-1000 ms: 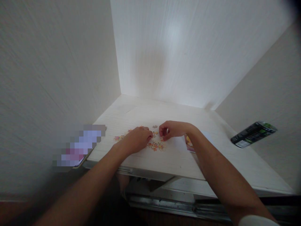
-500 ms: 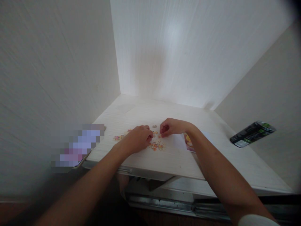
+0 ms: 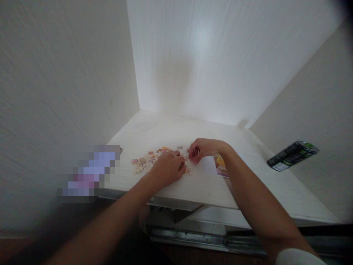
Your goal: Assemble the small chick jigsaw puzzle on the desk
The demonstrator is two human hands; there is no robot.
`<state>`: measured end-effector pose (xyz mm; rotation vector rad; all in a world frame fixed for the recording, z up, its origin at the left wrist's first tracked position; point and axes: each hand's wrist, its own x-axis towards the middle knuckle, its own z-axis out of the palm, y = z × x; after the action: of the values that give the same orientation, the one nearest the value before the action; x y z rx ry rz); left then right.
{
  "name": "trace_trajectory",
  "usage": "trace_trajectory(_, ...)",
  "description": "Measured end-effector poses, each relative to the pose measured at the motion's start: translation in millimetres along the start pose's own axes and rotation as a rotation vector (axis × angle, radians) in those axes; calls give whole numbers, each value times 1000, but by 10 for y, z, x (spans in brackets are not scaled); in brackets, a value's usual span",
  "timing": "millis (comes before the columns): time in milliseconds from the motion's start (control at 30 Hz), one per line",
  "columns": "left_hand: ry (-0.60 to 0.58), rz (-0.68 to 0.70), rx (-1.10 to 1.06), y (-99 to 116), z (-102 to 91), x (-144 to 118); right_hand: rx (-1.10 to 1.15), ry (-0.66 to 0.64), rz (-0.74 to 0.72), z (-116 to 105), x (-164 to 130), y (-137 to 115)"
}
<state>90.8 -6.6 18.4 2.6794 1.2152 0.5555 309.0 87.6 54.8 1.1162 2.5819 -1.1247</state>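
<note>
Many small jigsaw puzzle pieces (image 3: 143,162), in pink, orange and cream, lie spread on the white tabletop (image 3: 176,191). My left hand (image 3: 172,165) rests over the right part of this heap with bent fingers, covering some pieces. Whatever its fingertips hold is hidden. Just to the right, my right hand (image 3: 201,150) is closed in a pinch, thumb against the fingers, beside the edge of a white sheet (image 3: 208,165). Anything within that pinch is too small to make out. One greyish piece (image 3: 179,147) lies apart behind the hands.
A picture card (image 3: 221,165) with a yellow figure lies partly under my right forearm. To the right stands a black and green can (image 3: 292,156). A pixelated phone-like object (image 3: 93,171) is at the left edge. White panels enclose the table on three sides.
My left hand has slid right and slightly nearer me, uncovering pieces on its left and covering others. My right hand stays nearly in place, its fingers curled lower. The view has shifted slightly.
</note>
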Motion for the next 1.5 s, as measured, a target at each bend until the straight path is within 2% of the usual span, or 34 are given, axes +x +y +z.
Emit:
trace_trajectory(167, 28, -6, -21, -12, -19, 8, -57, 62, -70, 23, 22, -86)
trace_trajectory(333, 97, -107, -26, -124, -168, 19, -95, 69, -94, 189, 131, -263)
trace_trajectory(467, 73, -183, -10, -402, -442, -22, -110, 80, -84, 261, 159, -332)
trace_trajectory(600, 64, -313, 47, -743, -671, -108, -51, 25, -136, 286, 146, -344)
trace_trajectory(667, 74, -392, 95, -864, -685, -144, -38, 15, -136, 294, 141, -341)
trace_trajectory(800, 62, -501, 181, -959, -554, -173, -57, 27, -148, 298, 146, -347)
trace_trajectory(933, 13, -522, 214, -944, -465, -172, -104, 58, -180, 284, 160, -367)
trace_trajectory(1067, 6, -487, 238, -837, -490, -149, -161, 96, -163, 272, 177, -354)
trace_trajectory(1167, -31, -374, 195, -640, -517, -109, -161, 120, -90, 253, 162, -320)
trace_trajectory(1233, -107, -252, 127, -472, -528, -89, -127, 147, -47, 229, 131, -298)
trace_trajectory(1333, -231, -91, 38, -255, -526, -92, -98, 104, -77, 196, 75, -284)
trace_trajectory(1500, -318, 21, 0, -129, -463, -130, -146, 20, -70, 223, 62, -340)
